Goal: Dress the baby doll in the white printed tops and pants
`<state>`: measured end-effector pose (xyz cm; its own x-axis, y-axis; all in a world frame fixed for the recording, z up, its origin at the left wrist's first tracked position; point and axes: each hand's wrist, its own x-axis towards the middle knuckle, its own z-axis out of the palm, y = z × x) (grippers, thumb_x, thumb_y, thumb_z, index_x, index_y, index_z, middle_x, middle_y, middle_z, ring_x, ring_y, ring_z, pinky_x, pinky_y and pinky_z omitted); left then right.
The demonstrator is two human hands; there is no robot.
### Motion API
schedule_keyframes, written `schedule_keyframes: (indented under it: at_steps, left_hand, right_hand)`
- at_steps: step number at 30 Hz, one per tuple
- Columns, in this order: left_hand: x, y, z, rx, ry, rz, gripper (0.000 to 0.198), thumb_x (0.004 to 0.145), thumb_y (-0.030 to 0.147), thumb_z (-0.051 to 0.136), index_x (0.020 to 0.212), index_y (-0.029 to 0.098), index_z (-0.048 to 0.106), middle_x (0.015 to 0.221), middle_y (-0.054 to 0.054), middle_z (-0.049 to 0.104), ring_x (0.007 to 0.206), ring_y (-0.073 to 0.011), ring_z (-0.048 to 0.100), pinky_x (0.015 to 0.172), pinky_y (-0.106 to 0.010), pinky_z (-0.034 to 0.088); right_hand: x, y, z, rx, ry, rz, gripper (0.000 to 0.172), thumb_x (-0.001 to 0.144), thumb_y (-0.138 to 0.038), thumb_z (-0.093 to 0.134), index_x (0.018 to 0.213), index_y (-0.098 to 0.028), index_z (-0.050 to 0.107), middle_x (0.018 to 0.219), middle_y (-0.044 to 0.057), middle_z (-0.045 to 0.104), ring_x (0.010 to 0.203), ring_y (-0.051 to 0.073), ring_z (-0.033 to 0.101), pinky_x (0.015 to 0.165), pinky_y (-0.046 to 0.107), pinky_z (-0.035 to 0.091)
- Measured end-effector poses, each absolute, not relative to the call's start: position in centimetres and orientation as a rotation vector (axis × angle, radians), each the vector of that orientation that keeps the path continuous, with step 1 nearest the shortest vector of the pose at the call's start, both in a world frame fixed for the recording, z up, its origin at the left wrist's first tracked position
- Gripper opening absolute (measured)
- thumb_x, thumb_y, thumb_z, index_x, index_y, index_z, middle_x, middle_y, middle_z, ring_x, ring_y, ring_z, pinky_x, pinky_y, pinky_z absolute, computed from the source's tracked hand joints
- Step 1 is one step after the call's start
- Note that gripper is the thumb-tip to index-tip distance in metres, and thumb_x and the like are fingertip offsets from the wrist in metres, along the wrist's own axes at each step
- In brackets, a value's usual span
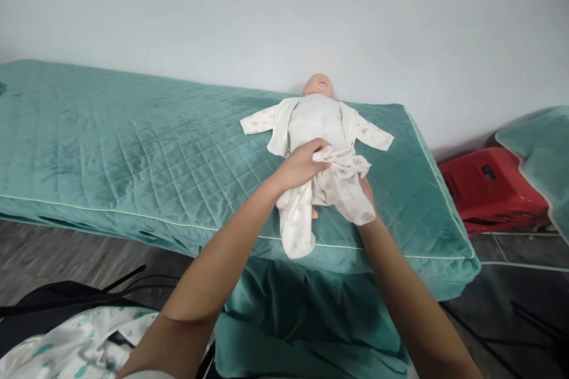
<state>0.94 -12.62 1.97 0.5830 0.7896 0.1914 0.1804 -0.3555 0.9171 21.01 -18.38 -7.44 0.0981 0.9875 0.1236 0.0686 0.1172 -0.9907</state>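
A baby doll [316,119] lies on its back on a teal quilted bed, its head toward the wall. It has a white patterned baby romper [299,228] on, opened at the front, with both sleeves spread outward. My left hand [303,164] is closed on bunched romper cloth over the doll's lower belly. My right hand [367,200] is against the romper's right leg, its fingers mostly hidden behind the cloth. The left leg of the romper lies flat over the bed's front edge. A bit of the doll's foot [315,213] shows between the two legs.
The teal bed [133,142] runs along a pale wall [222,12]. A red plastic crate [493,186] stands at the right, partly under another teal cover [540,148]. White patterned cloth [66,346] lies at the lower left. Teal fabric [306,320] hangs below the bed's front edge.
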Motion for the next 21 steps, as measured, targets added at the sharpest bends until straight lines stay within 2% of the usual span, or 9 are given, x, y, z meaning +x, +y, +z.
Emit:
schedule_keyframes:
  at_steps: [4,9,13,17,19,21]
  left_hand:
    - [1.3,-10.8,1.6,1.944,1.041,1.002,0.024,0.078,0.012,0.060,0.100,0.020,0.064,0.099,-0.002,0.070,0.096,-0.0207,0.063,0.087,-0.033,0.044]
    - [-0.3,-9.7,-0.4,1.759,1.029,1.059,0.020,0.074,0.016,0.068,0.094,0.019,0.065,0.093,-0.001,0.066,0.091,-0.0186,0.059,0.086,-0.030,0.043]
    - [-2.9,-9.5,-3.1,1.385,0.748,0.963,0.034,0.067,0.030,0.083,0.094,0.018,0.066,0.099,-0.002,0.063,0.092,-0.0176,0.058,0.084,-0.027,0.043]
    - [-4.0,-9.5,-4.5,1.160,0.541,0.972,0.033,0.064,0.033,0.088,0.082,0.016,0.066,0.103,-0.004,0.062,0.090,-0.0160,0.059,0.079,-0.026,0.045]
    - [-4.0,-9.5,-4.6,1.093,0.528,0.974,0.033,0.064,0.032,0.089,0.083,0.016,0.068,0.098,-0.003,0.063,0.085,-0.0141,0.059,0.074,-0.024,0.045]
    - [-3.7,-9.6,-4.6,1.024,0.564,0.991,0.035,0.066,0.034,0.089,0.087,0.017,0.068,0.091,-0.001,0.064,0.077,-0.0124,0.058,0.070,-0.023,0.045]
  right_hand:
    - [19.9,-16.7,-7.0,-1.246,-0.968,0.853,0.034,0.082,-0.047,0.062,0.106,-0.024,0.062,0.112,0.007,0.072,0.103,0.024,0.066,0.091,0.040,0.052]
    - [19.7,-15.2,-7.0,-1.258,-0.935,0.744,0.023,0.075,-0.031,0.068,0.095,-0.021,0.061,0.088,-0.001,0.066,0.082,0.017,0.061,0.079,0.032,0.050]
    - [19.6,-16.2,-7.2,-1.220,-1.088,0.627,0.028,0.077,-0.022,0.063,0.105,-0.023,0.061,0.100,0.001,0.065,0.094,0.019,0.062,0.087,0.033,0.050]
    - [19.0,-16.9,-5.2,-1.133,-1.371,0.486,0.031,0.084,-0.023,0.063,0.115,-0.025,0.063,0.120,0.006,0.064,0.116,0.024,0.059,0.099,0.039,0.046]
    - [18.4,-16.5,-3.0,-1.145,-1.561,0.472,0.031,0.088,-0.028,0.063,0.120,-0.025,0.063,0.121,0.007,0.065,0.115,0.025,0.060,0.095,0.039,0.047]
    - [17.5,-15.3,-0.2,-1.217,-1.805,0.572,0.031,0.090,-0.034,0.066,0.119,-0.024,0.063,0.113,0.006,0.068,0.103,0.023,0.063,0.086,0.035,0.048]
